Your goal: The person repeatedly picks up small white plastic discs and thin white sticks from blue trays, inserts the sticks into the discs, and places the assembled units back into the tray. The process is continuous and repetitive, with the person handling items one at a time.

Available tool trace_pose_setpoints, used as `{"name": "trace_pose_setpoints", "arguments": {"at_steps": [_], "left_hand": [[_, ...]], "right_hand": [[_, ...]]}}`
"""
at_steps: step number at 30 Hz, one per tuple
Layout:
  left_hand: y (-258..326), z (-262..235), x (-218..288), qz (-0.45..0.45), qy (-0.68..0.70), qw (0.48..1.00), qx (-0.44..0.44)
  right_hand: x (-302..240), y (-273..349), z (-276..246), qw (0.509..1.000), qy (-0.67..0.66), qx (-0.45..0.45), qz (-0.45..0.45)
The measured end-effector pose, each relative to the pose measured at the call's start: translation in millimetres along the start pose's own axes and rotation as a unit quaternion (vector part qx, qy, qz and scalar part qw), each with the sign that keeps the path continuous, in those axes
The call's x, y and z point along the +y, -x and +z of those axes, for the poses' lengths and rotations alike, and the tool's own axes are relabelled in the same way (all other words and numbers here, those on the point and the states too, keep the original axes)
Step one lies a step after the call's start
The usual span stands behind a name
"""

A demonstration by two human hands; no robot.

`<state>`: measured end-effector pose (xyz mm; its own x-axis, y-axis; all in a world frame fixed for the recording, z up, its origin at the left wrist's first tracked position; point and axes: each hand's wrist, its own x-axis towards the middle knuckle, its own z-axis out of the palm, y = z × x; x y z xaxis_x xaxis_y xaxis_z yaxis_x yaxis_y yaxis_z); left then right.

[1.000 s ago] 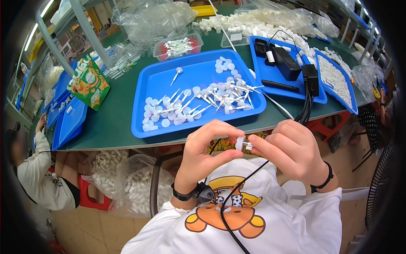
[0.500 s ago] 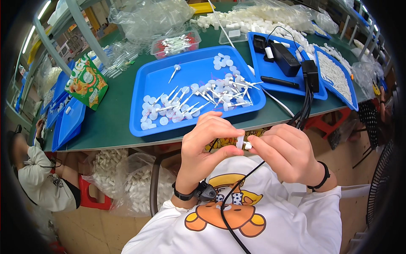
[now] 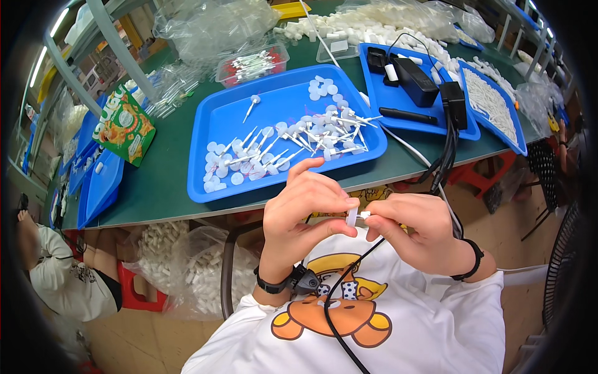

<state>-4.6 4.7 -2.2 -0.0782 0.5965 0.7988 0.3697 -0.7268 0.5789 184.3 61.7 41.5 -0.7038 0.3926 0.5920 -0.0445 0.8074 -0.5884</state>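
Note:
Just past the table's near edge, my left hand point(image 3: 305, 212) pinches a flat white plastic disc point(image 3: 352, 217), seen edge-on, between thumb and fingers. My right hand point(image 3: 417, 230) is closed on a small white plastic piece point(image 3: 364, 215) right beside the disc; whether the two parts touch, I cannot make out. Beyond my hands is a blue tray point(image 3: 215, 115). Translucent white discs point(image 3: 237, 179) and thin white stems with round heads point(image 3: 268, 149) lie heaped in its near half. One stem point(image 3: 251, 107) lies apart near the tray's far side.
A second blue tray point(image 3: 398, 120) holds black devices and cables. White rods fill another tray point(image 3: 492, 109) at the right. A clear box point(image 3: 252, 65) of red-and-white parts and a green snack bag point(image 3: 128, 128) are on the table point(image 3: 168, 134). A person point(image 3: 68, 274) sits at left.
My right hand has turned flatter and its fingers have shifted around the small white piece. The left hand keeps hold of the disc. The whole view has shifted slightly.

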Motion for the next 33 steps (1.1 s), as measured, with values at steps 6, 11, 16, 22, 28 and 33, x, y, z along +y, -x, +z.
{"name": "trace_pose_setpoints", "arguments": {"at_steps": [6,11,16,22,28,33], "left_hand": [[-1.6,2.6,2.3,0.021,-0.043,0.999,0.014],[-0.9,1.9,4.0,0.009,-0.037,0.999,0.000],[-3.8,1.7,6.2,-0.002,-0.060,0.998,-0.033],[-5.7,1.7,8.4,-0.032,-0.104,0.991,-0.076],[-4.8,-4.1,7.0,-0.087,-0.090,0.990,-0.060],[-7.2,-1.4,8.9,-0.090,-0.081,0.991,-0.052]], "right_hand": [[-6.7,4.3,4.5,0.992,-0.079,0.020,0.091],[-7.3,6.3,2.4,0.991,-0.084,0.007,0.108],[-5.9,9.6,4.3,0.987,-0.081,0.009,0.140],[-1.8,0.1,-27.7,0.981,0.026,-0.097,0.163],[31.9,-26.2,-108.5,0.955,0.135,0.116,0.236],[154.1,-2.2,-221.1,0.805,0.508,0.115,0.284]]}}
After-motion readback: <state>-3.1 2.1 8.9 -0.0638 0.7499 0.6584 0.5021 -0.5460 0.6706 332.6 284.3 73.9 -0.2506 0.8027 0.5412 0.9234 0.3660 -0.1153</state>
